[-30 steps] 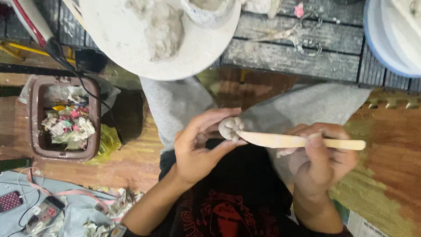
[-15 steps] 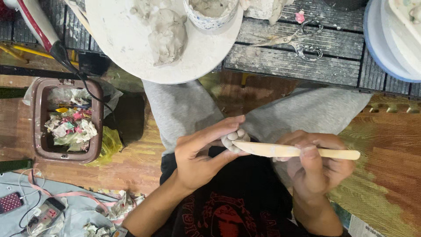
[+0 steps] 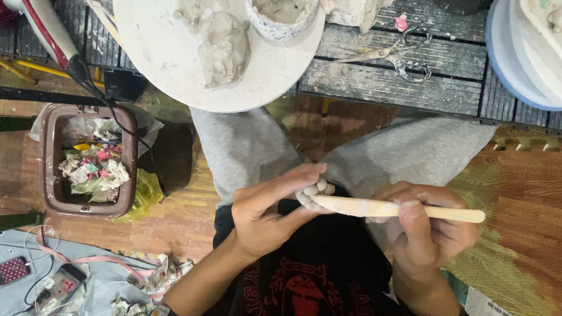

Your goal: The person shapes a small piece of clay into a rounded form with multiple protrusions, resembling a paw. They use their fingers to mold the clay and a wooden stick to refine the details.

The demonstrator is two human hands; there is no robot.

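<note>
My left hand (image 3: 266, 210) pinches a small lumpy piece of grey clay (image 3: 311, 193) between thumb and fingers, over my lap. My right hand (image 3: 424, 228) grips a flat wooden modelling stick (image 3: 398, 209) that lies level, its blade end touching the underside of the clay piece. Above, on the slatted table, a round white board (image 3: 170, 70) carries a larger lump of grey clay (image 3: 222, 44) and a small patterned bowl (image 3: 281, 14) with clay in it.
Scissors (image 3: 404, 58) lie on the dark slatted table (image 3: 380, 82). A blue-rimmed round basin (image 3: 515, 64) sits at the top right. A brown waste bin (image 3: 88, 161) full of crumpled paper stands on the wooden floor at left. Cables and small devices (image 3: 52, 281) lie lower left.
Both hands with the clay piece and the stick have sunk slightly toward my lap. The stick's blade stays against the clay; my left fingers have shifted a little around it.
</note>
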